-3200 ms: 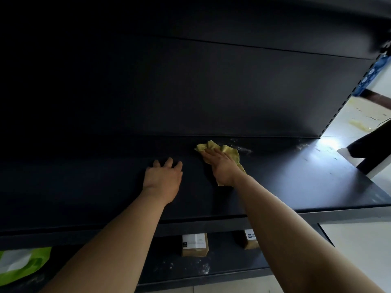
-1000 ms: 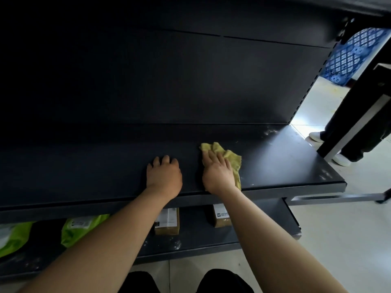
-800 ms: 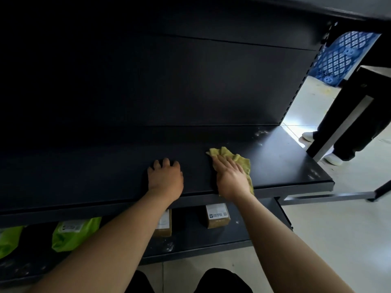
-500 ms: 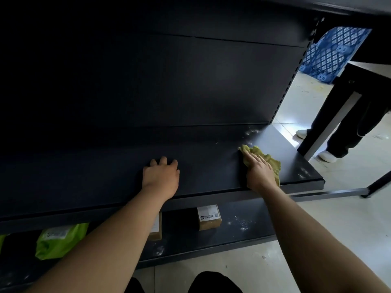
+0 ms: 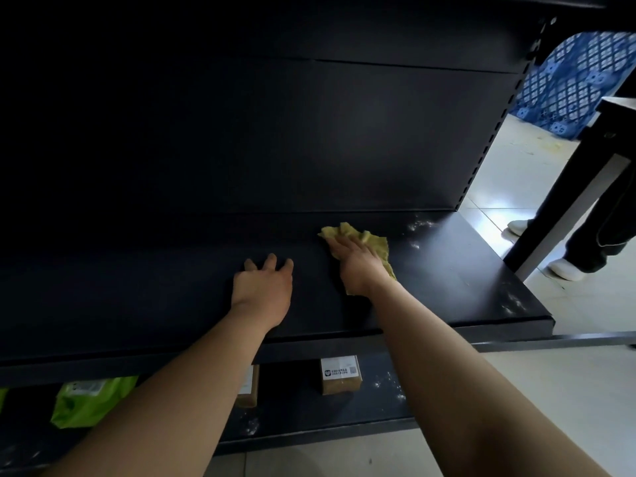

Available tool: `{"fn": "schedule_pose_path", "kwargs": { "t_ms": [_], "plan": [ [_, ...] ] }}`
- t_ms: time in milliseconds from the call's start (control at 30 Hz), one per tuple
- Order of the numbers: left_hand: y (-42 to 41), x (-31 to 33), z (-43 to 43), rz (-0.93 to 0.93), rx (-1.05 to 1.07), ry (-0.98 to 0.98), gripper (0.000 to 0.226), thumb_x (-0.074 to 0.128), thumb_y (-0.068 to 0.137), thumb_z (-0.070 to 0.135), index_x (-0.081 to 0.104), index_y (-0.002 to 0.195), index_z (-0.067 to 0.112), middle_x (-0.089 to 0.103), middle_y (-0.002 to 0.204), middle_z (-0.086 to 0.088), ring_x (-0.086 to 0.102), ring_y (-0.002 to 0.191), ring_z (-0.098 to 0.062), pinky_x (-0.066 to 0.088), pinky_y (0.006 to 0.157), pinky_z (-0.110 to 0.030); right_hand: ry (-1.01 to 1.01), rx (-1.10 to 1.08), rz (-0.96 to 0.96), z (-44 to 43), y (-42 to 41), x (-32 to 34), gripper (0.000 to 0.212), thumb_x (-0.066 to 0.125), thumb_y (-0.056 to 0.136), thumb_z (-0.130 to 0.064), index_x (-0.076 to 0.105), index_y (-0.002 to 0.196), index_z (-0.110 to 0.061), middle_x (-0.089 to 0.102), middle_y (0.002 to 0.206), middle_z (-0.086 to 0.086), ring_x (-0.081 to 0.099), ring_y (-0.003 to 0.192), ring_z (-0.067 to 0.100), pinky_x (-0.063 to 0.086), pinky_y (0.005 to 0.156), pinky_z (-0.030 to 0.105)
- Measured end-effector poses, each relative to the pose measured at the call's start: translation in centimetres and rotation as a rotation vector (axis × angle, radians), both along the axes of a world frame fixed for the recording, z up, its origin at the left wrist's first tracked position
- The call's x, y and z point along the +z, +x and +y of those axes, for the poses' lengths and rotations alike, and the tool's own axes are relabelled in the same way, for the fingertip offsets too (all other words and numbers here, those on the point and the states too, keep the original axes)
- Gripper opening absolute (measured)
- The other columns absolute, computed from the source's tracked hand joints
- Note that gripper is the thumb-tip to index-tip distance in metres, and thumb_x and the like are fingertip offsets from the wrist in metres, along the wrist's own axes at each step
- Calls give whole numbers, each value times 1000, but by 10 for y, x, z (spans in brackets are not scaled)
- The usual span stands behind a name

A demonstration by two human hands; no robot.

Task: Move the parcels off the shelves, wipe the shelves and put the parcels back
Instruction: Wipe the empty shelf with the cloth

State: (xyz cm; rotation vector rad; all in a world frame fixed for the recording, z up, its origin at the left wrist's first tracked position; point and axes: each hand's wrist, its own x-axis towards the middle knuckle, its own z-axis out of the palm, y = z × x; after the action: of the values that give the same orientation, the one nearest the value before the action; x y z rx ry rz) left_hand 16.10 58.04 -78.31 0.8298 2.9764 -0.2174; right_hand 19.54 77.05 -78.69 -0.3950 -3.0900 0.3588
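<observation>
1. The dark shelf carries no parcels, so I judge the clearing step done for this level.
2. The right hand lies flat on a yellow cloth, pressing it onto the shelf, deep in and right of its middle. Its grip is wide: the fingers lie straight over the cloth and do not curl round it.
3. The left hand rests palm down on the shelf near its middle, just left of the cloth hand and apart from it. Its grip is wide too, fingers spread and holding nothing. It looks like a brace.
4. Wiping is under way but not finished. White dust speckles the shelf's back right part, just beyond the cloth, and more specks sit near its front right corner.
5. The parcels are directly below this shelf, on the lower shelf: a brown box with a white label, a second box half hidden behind the left arm, and a green parcel further left.
6. The lower shelf is dusty as well, so it probably needs clearing and wiping.
7. Left to do, by my reading: wipe the right end, then return the parcels.
8. To the right of the shelf, another person's legs stand on the floor.
</observation>
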Motion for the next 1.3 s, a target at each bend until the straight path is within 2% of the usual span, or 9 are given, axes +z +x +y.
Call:
{"fn": "schedule_pose_path", "kwargs": {
  "t_ms": [100,267,467,633,833,1000,1167,1300],
  "plan": [
    [-4,-2,4,-3,-1,-2,52,27,103,36,8,151,32,12,159,-3,24,139,-42,43,95,-45,43,-102,25,35,13,1,79,45,87,-10,8,153,-33,11,161,-5,8,148,17,3,118,36],
    [-8,-3,9,-11,14,-6,54,28,103,34,5,152,33,9,160,-1,22,140,-42,43,93,-43,32,-196,60,63,47,-4,73,44,88,-10,15,153,-28,17,160,-4,8,148,16,5,120,34],
    [-7,2,18,-94,46,15,56,33,103,25,6,152,31,6,160,-3,16,142,-42,37,102,-48,59,-30,60,54,57,-7,70,41,89,-8,19,153,-27,17,160,-5,8,148,16,5,120,34],
    [-9,8,45,-117,-3,71,49,24,105,32,11,152,29,10,159,-3,16,142,-40,35,106,-48,14,52,32,48,17,-5,68,37,92,-11,14,153,-33,15,160,-8,6,148,13,2,119,33],
    [-17,7,93,-98,-41,48,50,27,104,31,12,152,29,11,159,-3,13,142,-42,24,111,-56,5,2,27,68,-23,-5,66,39,93,-18,16,152,-36,15,159,-11,7,148,13,7,119,36],
    [-28,-3,121,-94,-115,238,46,21,103,41,30,147,28,23,156,-1,17,142,-35,19,113,-55,24,-149,60,111,-20,-5,64,41,94,-26,15,152,-38,14,160,-10,8,148,14,11,119,38],
    [-34,-16,136,-169,-124,349,47,22,102,43,27,148,33,15,158,2,5,146,-30,0,117,-55,43,-354,62,130,3,-7,71,46,90,-20,14,153,-33,16,160,-6,7,148,18,8,118,43],
    [-34,-16,149,-187,-146,355,47,21,102,44,24,148,37,11,159,3,-1,146,-29,-5,116,-57,23,-191,94,120,-8,-6,66,43,92,-18,20,152,-34,20,159,-9,9,147,14,8,119,39]
  ]
}}
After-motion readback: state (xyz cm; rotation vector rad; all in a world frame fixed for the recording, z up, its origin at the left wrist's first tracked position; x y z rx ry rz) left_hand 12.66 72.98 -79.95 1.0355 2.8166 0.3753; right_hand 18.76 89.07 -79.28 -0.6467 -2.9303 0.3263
